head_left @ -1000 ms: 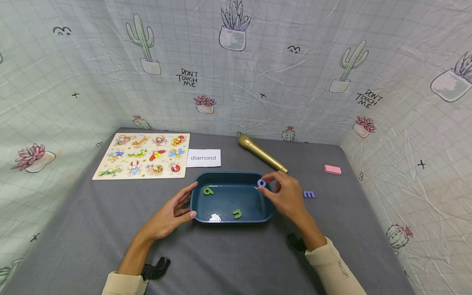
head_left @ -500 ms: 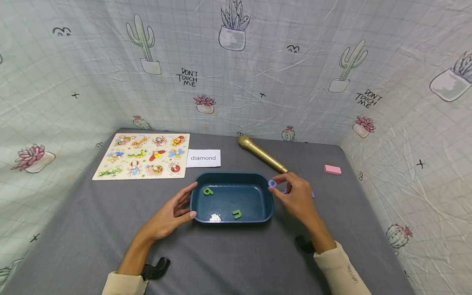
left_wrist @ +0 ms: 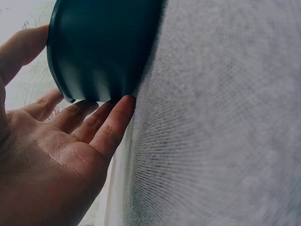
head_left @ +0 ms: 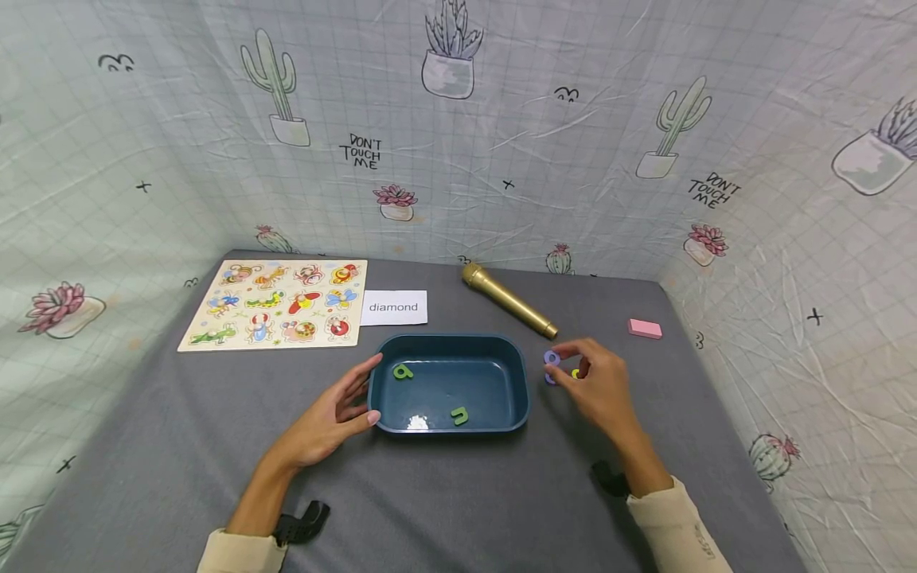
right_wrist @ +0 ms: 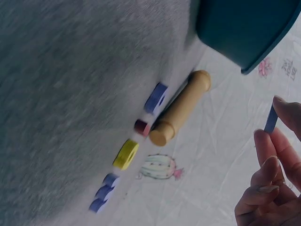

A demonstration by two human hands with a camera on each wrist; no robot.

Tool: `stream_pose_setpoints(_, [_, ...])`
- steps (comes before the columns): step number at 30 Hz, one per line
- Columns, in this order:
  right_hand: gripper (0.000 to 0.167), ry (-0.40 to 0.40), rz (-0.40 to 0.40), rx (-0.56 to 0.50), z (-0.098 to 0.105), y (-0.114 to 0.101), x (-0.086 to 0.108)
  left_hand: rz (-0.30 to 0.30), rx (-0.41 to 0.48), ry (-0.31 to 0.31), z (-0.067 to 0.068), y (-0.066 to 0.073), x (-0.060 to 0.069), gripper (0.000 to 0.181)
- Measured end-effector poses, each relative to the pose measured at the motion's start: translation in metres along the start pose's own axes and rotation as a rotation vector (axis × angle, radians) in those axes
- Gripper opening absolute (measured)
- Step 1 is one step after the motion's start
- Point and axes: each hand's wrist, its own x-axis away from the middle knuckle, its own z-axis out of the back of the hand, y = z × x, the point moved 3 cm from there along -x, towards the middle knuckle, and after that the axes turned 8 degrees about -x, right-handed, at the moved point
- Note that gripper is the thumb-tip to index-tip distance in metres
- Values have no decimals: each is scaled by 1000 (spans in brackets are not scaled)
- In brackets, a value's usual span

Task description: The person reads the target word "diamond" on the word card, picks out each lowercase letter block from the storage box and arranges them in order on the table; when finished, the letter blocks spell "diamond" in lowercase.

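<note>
Between thumb and fingertips, my right hand [head_left: 600,387] pinches a small purple letter o [head_left: 552,358], seen edge-on in the right wrist view. It is to the right of the dark teal tray [head_left: 458,432]. A second purple piece [head_left: 550,380] and a yellow letter [head_left: 575,373] lie beside and partly behind this hand. My left hand [head_left: 324,423] rests against the tray's left end, its fingers touching the outer wall [left_wrist: 103,56]. Inside the tray are a green letter [head_left: 403,372] near the left and a green letter n [head_left: 459,415] near the front.
Behind the tray lie a golden microphone [head_left: 509,301], a card reading "diamond" [head_left: 394,308] and an insect puzzle board [head_left: 275,305]. A pink block [head_left: 645,329] sits at the right. The right wrist view adds a dark red piece [right_wrist: 142,127] and a purple wavy letter [right_wrist: 104,193].
My right hand has carried the purple letter o rightward from over the tray's right end to beyond its rim. My left hand and the tray have stayed put.
</note>
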Motion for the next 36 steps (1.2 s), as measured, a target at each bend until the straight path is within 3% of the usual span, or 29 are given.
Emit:
stream_pose_setpoints(23, [27, 55, -30, 93, 32, 39, 5, -14, 8, 1, 0, 0, 0, 81])
stream_pose_setpoints(36, [26, 26, -156, 181, 53, 60, 9, -15, 10, 2, 0, -1, 0, 81])
